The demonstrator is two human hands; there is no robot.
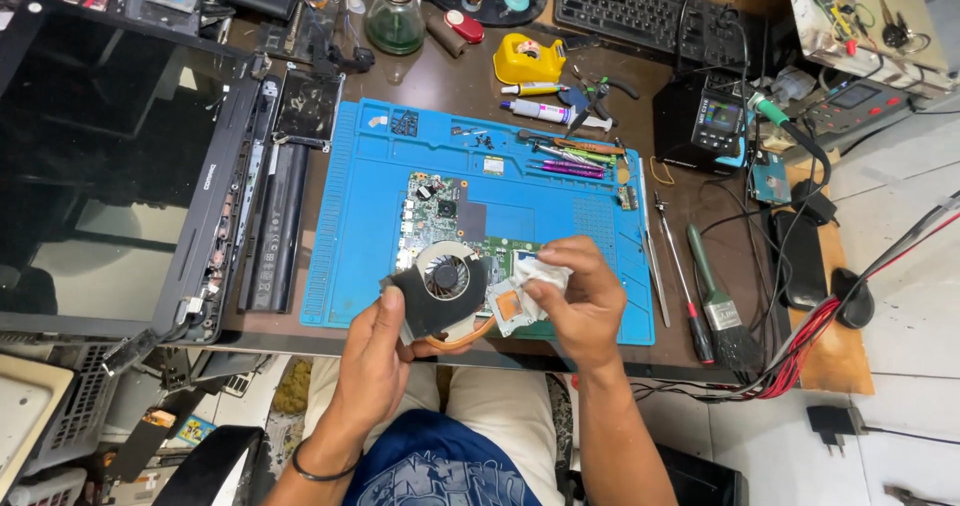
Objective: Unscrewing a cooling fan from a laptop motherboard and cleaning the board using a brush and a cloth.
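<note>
The fan assembly (445, 291) sits in the left hand's fingers (392, 311); the tissue (540, 273) lies under the right hand's fingers (570, 266), on the assembly's plate. Behind both sets of fingers the circuit board (445, 211) lies on the mat (350, 216). Right of the right fingers lie 2 tools, a screwdriver (680, 276) and a brush (720, 311). Left of the left fingers stands the opened laptop (120, 166).

The cooling fan (443, 276) has a matt black plastic housing, with a bare copper pipe (470, 338) curving from it and a dull metal plate (508, 308) at the end. A soft white tissue (545, 271) (crumpled, papery) is pressed on that plate. The blue work mat (350, 216) looks rubbery and matt, with moulded ridges. Under it the counter (470, 81) is dark, glossy wood. The laptop screen (90, 156) is smooth, reflective glass.
</note>
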